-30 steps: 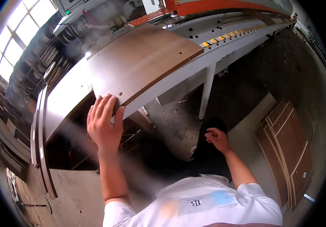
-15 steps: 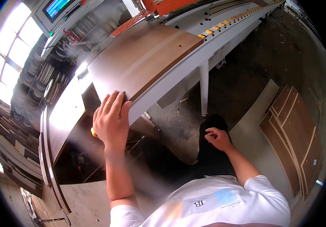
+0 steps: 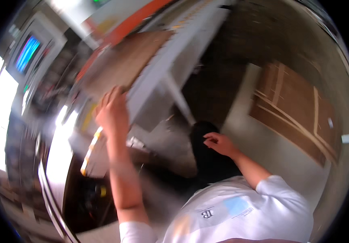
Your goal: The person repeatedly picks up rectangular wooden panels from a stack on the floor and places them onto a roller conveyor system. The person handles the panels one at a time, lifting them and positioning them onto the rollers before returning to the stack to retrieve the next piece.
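My left hand (image 3: 113, 111) lies with stretched fingers on the near end of a brown wooden panel (image 3: 132, 54), palm down. That panel rests on the bed of a long machine (image 3: 182, 56) with a pale frame and a row of yellow parts. My right hand (image 3: 219, 143) hangs in front of my dark trousers, its fingers loosely bent and nothing visible in it. It touches no board. The picture is smeared by motion, so the contact under my left fingertips is not sharp.
At the right, several brown panels (image 3: 291, 109) with light edges lie stacked on a pale board (image 3: 239, 105). A control box with a lit screen (image 3: 28, 54) stands at the upper left. A slanting machine leg (image 3: 178, 97) reaches the floor ahead of me.
My view has turned, shifting the machine left. The panel has slid forward along the machine, away from me, with my left hand still at its near end. My right hand stays low.
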`<action>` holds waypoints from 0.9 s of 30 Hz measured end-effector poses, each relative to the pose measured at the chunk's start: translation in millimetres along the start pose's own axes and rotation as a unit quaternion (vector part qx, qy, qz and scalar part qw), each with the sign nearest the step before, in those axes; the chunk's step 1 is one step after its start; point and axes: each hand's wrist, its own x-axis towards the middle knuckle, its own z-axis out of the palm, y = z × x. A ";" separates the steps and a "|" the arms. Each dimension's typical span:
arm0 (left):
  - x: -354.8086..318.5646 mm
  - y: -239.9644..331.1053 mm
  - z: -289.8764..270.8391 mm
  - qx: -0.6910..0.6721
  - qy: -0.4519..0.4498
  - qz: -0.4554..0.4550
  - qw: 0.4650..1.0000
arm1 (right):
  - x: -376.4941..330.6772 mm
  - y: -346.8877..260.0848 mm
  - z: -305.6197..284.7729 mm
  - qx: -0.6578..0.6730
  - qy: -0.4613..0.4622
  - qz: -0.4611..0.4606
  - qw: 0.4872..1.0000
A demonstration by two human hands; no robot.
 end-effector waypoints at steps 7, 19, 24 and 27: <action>-74.2 52.0 10.3 -0.105 0.048 0.146 0.982 | -68.8 21.5 -128.0 -0.257 0.323 -0.049 0.910; -389.5 13.4 145.9 -0.274 -0.406 -0.060 0.870 | -252.6 16.1 -421.8 -0.548 0.561 0.318 0.532; -462.1 2.3 176.5 -0.236 -0.515 0.003 0.824 | -234.0 25.1 -425.2 -0.625 0.508 0.308 0.506; -470.0 5.4 191.5 -0.285 -0.529 -0.050 0.798 | -227.0 17.4 -422.2 -0.622 0.515 0.313 0.501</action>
